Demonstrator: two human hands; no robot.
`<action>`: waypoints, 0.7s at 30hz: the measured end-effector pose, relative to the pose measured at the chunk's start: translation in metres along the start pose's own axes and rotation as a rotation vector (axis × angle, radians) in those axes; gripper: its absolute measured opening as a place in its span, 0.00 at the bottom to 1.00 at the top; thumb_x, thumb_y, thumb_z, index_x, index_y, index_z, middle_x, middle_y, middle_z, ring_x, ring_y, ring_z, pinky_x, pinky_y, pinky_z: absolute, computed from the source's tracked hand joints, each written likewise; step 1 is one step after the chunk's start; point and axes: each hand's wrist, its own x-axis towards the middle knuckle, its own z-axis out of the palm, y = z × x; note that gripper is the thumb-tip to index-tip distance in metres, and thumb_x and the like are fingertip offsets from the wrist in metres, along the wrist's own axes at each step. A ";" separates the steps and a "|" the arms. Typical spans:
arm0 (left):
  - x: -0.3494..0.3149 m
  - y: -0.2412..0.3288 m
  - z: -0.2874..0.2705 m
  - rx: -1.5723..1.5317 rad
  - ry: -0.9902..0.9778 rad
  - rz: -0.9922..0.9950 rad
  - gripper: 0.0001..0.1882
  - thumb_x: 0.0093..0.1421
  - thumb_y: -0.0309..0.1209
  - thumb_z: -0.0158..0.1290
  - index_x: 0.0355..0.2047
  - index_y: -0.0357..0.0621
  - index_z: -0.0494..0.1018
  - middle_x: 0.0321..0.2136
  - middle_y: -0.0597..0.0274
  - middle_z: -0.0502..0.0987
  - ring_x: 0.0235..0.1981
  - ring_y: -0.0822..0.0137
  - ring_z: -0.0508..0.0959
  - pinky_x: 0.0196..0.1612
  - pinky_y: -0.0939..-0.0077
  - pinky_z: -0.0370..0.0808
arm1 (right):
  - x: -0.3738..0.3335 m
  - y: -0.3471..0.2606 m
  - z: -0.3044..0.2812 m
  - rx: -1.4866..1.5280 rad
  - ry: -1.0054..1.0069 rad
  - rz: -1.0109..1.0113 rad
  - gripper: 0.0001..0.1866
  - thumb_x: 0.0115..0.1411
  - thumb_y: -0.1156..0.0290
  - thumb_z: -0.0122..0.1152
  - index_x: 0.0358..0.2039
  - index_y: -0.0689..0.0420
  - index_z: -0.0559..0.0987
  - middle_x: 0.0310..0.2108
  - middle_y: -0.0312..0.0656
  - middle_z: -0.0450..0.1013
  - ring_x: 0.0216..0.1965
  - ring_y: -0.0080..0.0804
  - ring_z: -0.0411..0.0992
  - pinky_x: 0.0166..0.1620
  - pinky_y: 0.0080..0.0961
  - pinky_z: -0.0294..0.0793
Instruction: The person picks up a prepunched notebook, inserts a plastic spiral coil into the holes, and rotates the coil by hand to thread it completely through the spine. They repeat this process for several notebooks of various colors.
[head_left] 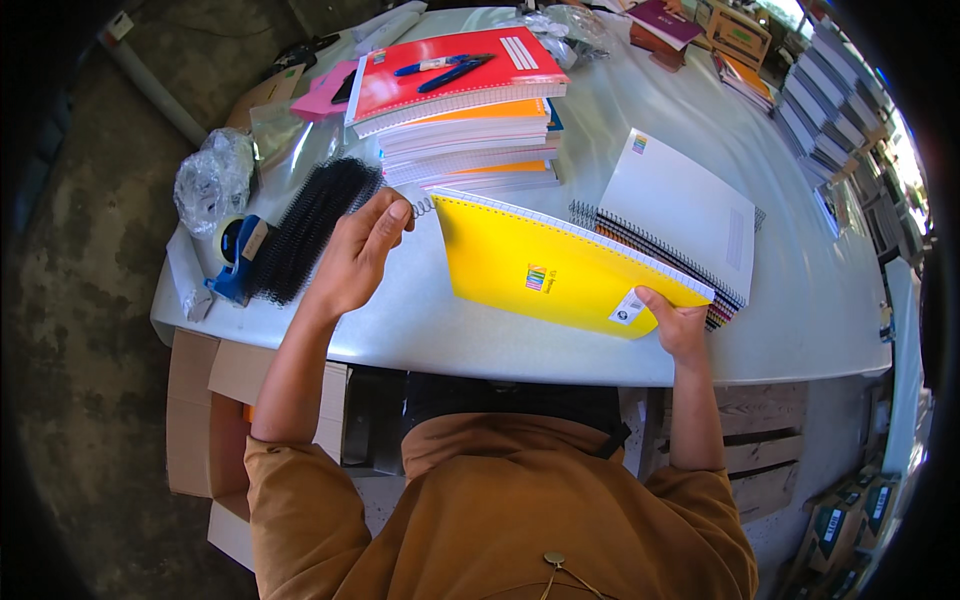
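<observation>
A yellow-covered notebook (540, 270) with punched holes along its upper edge is held tilted above the table's front. My right hand (675, 322) grips its right end, thumb over the cover beside a white label. At its upper left corner, my left hand (365, 245) pinches a dark wire spiral coil (424, 206); the coil's tip meets the holed edge. Most of that coil is hidden behind my fingers. A heap of black spiral coils (312, 230) lies just left of my left hand. Beyond the yellow notebook's right end is a stack of spiral-bound notebooks (690, 205), the top one pale.
A tall notebook stack (465, 140) stands behind, with a red notebook (455, 75) and blue-handled pliers (455, 74) on top. A blue tape dispenser (238, 265) and plastic wrap (214, 180) sit at left. Cardboard boxes (190, 410) stand below the table's front edge. More books (830, 105) are piled far right.
</observation>
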 end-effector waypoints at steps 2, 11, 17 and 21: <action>0.004 -0.011 0.002 0.060 0.034 0.100 0.20 0.66 0.45 0.38 0.29 0.40 0.66 0.19 0.72 0.56 0.21 0.81 0.53 0.26 0.86 0.53 | 0.000 -0.002 0.002 0.026 0.021 0.015 0.16 0.52 0.81 0.61 0.44 0.64 0.75 0.38 0.41 0.76 0.36 0.22 0.73 0.41 0.20 0.72; 0.009 0.000 -0.010 -0.317 -0.050 -0.263 0.11 0.63 0.36 0.47 0.26 0.44 0.66 0.24 0.71 0.67 0.22 0.83 0.64 0.22 0.88 0.61 | 0.004 -0.010 -0.010 -0.297 -0.215 -0.164 0.16 0.51 0.79 0.62 0.43 0.65 0.76 0.37 0.44 0.76 0.35 0.24 0.73 0.40 0.19 0.72; 0.013 0.028 -0.024 0.026 -0.149 0.188 0.10 0.51 0.26 0.59 0.32 0.41 0.71 0.36 0.63 0.71 0.28 0.75 0.70 0.32 0.86 0.68 | 0.000 -0.003 -0.002 -0.025 -0.025 -0.072 0.10 0.50 0.80 0.63 0.35 0.66 0.79 0.30 0.44 0.77 0.30 0.24 0.74 0.35 0.19 0.74; 0.016 0.050 -0.028 0.452 -0.287 0.111 0.17 0.51 0.26 0.58 0.43 0.39 0.70 0.45 0.59 0.71 0.39 0.66 0.72 0.44 0.73 0.69 | -0.004 -0.003 0.003 0.080 0.055 -0.019 0.12 0.49 0.80 0.64 0.36 0.66 0.78 0.32 0.44 0.77 0.32 0.24 0.74 0.37 0.20 0.74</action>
